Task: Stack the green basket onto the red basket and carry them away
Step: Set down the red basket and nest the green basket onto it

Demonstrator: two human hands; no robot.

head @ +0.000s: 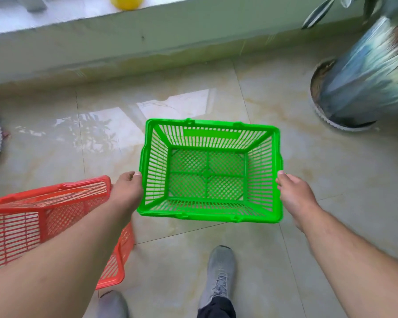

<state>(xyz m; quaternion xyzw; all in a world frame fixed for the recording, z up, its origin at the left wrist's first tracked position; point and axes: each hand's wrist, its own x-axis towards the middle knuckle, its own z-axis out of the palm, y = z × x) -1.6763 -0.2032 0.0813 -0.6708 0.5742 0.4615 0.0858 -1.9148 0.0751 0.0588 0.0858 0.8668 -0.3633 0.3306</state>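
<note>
Green basket | both hands, left hand and right hand, gripping side rims | red basket just left, seemingly apart

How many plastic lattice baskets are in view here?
2. The green plastic lattice basket is at centre, gripped by the left hand and the right hand. The red plastic lattice basket is lower left, partly behind the left forearm.

You're standing indoors, likely in a home or a lobby corner by a window: glossy beige floor tiles reflect daylight, a low pale ledge runs along the wall, and a large potted plant sits on a white saucer beside it.
</note>
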